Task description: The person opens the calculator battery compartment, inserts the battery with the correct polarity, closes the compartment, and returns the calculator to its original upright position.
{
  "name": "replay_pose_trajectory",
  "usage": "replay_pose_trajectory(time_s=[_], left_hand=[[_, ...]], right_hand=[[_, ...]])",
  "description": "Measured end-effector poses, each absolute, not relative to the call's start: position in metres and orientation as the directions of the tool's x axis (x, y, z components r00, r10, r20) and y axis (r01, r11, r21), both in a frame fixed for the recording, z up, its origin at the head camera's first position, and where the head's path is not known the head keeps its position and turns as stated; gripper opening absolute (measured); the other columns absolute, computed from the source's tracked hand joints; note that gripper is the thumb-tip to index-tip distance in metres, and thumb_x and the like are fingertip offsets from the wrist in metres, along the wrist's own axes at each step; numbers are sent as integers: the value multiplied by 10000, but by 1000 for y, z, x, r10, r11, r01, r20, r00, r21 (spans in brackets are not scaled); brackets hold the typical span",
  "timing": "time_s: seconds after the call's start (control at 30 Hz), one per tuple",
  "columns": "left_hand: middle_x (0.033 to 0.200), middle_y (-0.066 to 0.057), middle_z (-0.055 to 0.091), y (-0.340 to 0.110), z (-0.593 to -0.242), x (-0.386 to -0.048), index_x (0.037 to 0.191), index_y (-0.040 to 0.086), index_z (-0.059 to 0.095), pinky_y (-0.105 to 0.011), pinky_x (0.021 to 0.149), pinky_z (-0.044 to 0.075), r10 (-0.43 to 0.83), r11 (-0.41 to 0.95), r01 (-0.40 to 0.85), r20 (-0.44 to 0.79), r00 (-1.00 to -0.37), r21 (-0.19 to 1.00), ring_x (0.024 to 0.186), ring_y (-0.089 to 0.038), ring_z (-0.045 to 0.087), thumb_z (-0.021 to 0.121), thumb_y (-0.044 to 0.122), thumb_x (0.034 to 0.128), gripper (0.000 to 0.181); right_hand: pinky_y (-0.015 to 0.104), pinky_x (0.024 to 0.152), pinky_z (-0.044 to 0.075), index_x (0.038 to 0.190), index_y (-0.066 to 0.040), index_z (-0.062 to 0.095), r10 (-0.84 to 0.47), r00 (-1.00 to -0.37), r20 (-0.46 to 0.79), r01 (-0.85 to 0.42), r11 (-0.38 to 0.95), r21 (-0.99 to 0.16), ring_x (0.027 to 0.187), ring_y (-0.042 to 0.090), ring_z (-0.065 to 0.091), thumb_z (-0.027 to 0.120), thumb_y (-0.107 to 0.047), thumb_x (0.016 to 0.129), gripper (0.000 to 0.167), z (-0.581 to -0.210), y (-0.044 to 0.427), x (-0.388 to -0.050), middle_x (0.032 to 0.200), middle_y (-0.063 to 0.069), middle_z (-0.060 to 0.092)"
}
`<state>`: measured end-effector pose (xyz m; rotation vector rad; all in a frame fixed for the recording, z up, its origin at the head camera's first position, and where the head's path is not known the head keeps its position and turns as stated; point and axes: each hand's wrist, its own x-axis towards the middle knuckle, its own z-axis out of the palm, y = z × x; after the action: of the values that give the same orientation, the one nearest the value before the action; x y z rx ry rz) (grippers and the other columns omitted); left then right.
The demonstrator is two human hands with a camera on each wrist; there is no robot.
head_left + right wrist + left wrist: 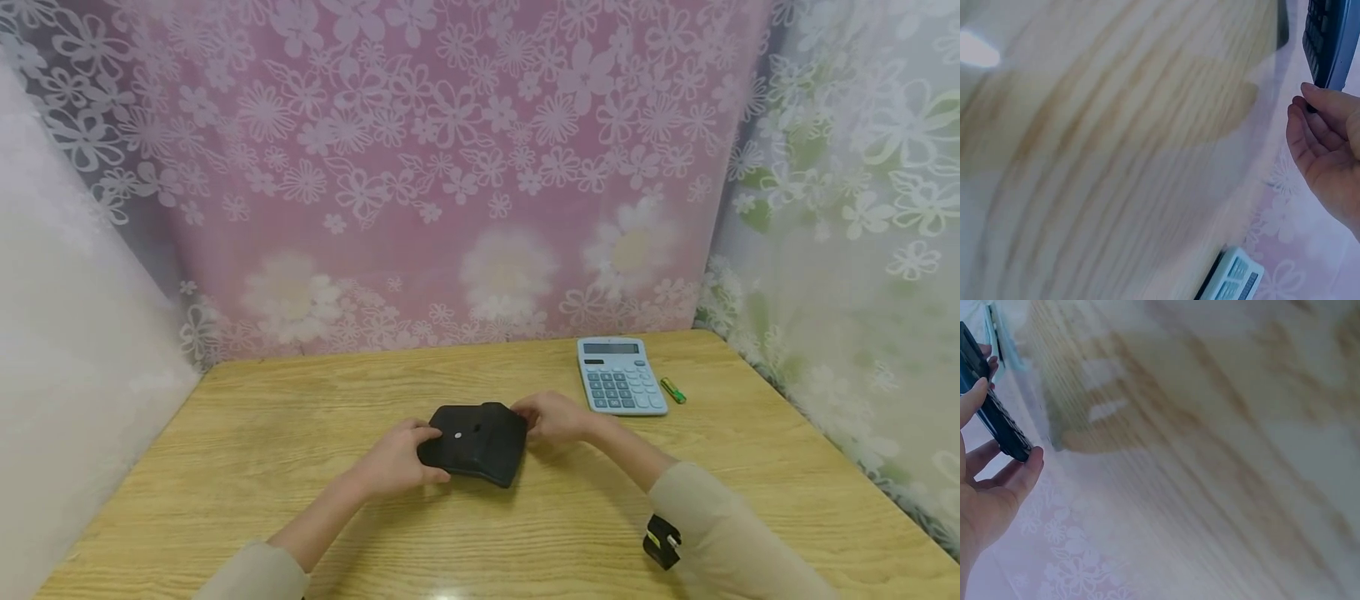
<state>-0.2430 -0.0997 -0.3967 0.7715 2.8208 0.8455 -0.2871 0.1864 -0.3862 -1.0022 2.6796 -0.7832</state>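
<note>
A black calculator point(468, 446) is held back side up above the table, its keys facing down in the right wrist view. My left hand point(401, 458) grips its left end, thumb and fingers at the edges; that hand point(997, 500) also shows in the left wrist view. At the opposite end, my right hand point(553, 417) pinches the edge between thumb and fingertips. The right wrist view shows this hand point(1332, 147) at a lower corner of the black calculator point(1333, 44). A small round white spot and a dark recess mark the back.
A light blue calculator point(621, 375) lies face up on the wooden table point(300, 417), at the back right. Beside it lies a small green and gold battery point(672, 390). Flowered curtains point(450, 167) hang behind and on both sides. A black device point(662, 542) sits at the right sleeve.
</note>
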Motion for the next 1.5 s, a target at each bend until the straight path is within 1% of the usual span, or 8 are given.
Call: replay_pose_trajectory(time_s=[0.2,0.47,0.7,0.87,1.03,1.2,1.33,1.5], left_hand=[[1255,-158,498,-94,-393,-243,1230,17,581,-475,910,418,506,712,469,81,-858,522,1139,-353,480,764,373,722,646],[1250,-131,496,-86,-388,-241,1232,19,585,-475,921,399,514,680,476,101,-852,557,1149,-342,463,758,353,736,622],[1232,-110,508,-79,-383,-240,1227,38,595,-451,888,425,529,653,483,106,-842,583,1120,-318,486,747,409,732,637],[1247,-105,502,-72,-379,-241,1248,74,586,-443,884,427,541,620,473,95,-836,626,1124,-311,486,735,408,750,618],[1276,-119,484,-64,-374,-238,1268,88,573,-453,875,432,540,564,425,73,-838,708,1134,-326,483,731,381,767,602],[1217,-75,532,-57,-371,-237,1263,107,582,-410,838,464,542,533,419,83,-836,735,1048,-294,543,731,375,772,579],[1206,-79,553,-51,-369,-237,1249,100,594,-391,805,482,554,510,430,98,-827,745,1009,-295,564,733,351,778,551],[1260,-94,534,-44,-369,-236,1247,121,598,-350,744,505,563,441,350,50,-825,826,977,-251,602,739,328,777,533]], right_hand=[[261,714,482,1192,61,575,-626,-779,30,-553,665,-502,838,151,602,679,-21,804,410,-382,197,-281,1002,98,649],[287,733,492,1240,71,535,-607,-794,43,-515,633,-577,883,197,610,669,-25,822,449,-370,209,-271,1041,130,646],[302,780,500,1271,45,517,-604,-796,46,-494,603,-627,954,245,605,639,-20,851,442,-363,222,-266,1108,152,622],[323,783,501,1318,8,483,-589,-806,56,-467,576,-671,991,276,589,627,-47,872,472,-357,232,-263,1133,167,608],[304,780,503,1319,0,495,-573,-816,76,-441,532,-723,1040,307,583,593,-34,891,440,-349,243,-260,1219,199,563],[283,744,507,1279,26,529,-550,-826,125,-453,516,-727,1022,318,599,597,-36,887,403,-341,250,-256,1193,215,577],[280,735,513,1255,41,545,-528,-834,161,-466,517,-718,1001,321,610,597,-20,882,381,-337,254,-253,1166,228,588],[282,711,516,1196,31,595,-463,-854,238,-492,568,-660,935,288,637,593,20,872,324,-337,257,-249,1084,198,631]])
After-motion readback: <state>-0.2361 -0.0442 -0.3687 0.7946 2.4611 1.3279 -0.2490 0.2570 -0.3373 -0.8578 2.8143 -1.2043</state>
